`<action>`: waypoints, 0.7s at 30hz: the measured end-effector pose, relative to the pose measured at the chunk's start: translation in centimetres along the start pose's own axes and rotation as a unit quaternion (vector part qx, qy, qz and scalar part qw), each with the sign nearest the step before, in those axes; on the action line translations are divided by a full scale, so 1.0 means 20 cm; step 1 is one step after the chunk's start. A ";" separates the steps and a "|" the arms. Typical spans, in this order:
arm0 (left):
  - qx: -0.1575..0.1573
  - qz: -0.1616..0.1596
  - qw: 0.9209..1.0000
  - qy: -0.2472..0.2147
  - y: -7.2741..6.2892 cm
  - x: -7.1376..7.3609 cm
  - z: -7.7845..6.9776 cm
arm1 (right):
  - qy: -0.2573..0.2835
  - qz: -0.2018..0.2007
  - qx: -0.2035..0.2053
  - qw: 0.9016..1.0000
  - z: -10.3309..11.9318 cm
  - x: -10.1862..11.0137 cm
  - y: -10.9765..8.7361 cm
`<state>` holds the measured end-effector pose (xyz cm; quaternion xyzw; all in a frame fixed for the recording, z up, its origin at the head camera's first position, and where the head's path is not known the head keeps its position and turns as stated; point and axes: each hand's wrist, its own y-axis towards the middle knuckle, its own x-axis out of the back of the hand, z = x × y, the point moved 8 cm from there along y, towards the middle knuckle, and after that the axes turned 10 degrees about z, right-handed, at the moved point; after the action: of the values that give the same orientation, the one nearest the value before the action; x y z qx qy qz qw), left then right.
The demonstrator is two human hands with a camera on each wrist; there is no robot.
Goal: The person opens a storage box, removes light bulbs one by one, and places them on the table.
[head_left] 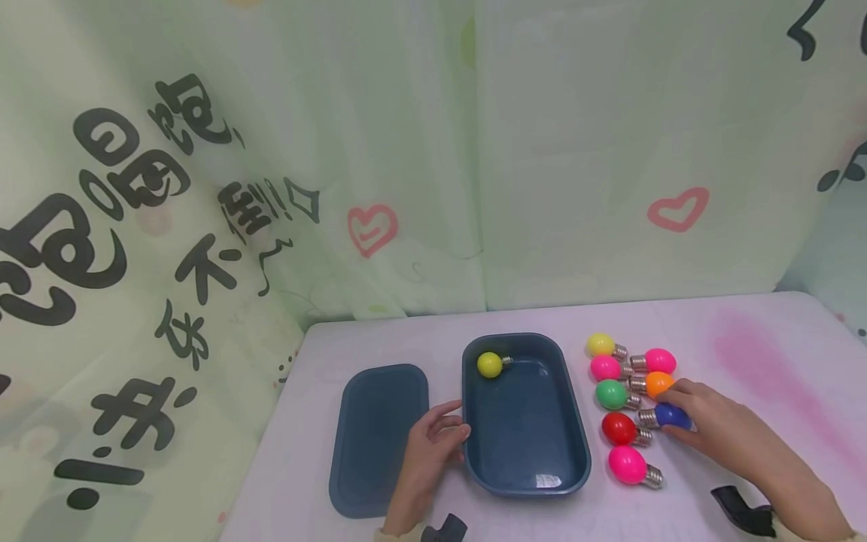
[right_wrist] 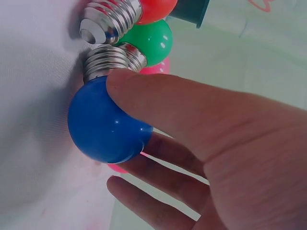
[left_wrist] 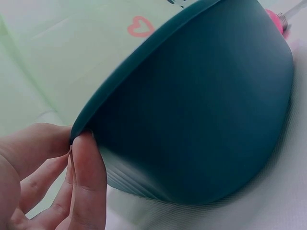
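Note:
A dark blue plastic box [head_left: 528, 487] stands on the table with a yellow light bulb [head_left: 490, 365] lying in its far left corner. My left hand [head_left: 436, 444] is at the box's left side; in the left wrist view its thumb and a finger pinch the rim [left_wrist: 103, 91]. To the right, my right hand [head_left: 728, 429] holds a blue light bulb [right_wrist: 103, 122] by its round globe, thumb on one side and fingers on the other. The blue bulb's metal screw base is close to the bases of the green bulb [right_wrist: 153, 42] and red bulb [right_wrist: 156, 8].
Right of the box lie several more bulbs in two rough columns, among them a yellow bulb [head_left: 600, 345], an orange bulb [head_left: 659, 385] and a pink bulb [head_left: 627, 464]. A flat blue lid [head_left: 375, 436] lies left of the box. Behind the table [head_left: 759, 354] hangs a printed curtain [head_left: 576, 188].

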<state>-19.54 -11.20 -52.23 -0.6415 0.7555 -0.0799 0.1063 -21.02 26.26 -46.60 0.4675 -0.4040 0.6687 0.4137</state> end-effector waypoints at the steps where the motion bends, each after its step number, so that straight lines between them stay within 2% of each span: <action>1: 0.000 0.000 1.000 -0.001 0.00 0.00 0.00 | -0.001 0.000 -0.001 1.000 0.00 0.00 0.00; 11: 0.004 0.001 1.000 0.002 -0.01 0.00 -0.01 | 0.007 0.023 -0.016 1.000 0.00 -0.01 0.01; 21: 0.006 -0.002 1.000 0.002 0.00 0.00 0.00 | -0.007 -0.025 0.022 0.999 0.11 0.07 0.03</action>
<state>-19.53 -11.23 -52.28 -0.6422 0.7539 -0.0863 0.1083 -21.29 24.36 -44.82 0.4915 -0.3803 0.6632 0.4172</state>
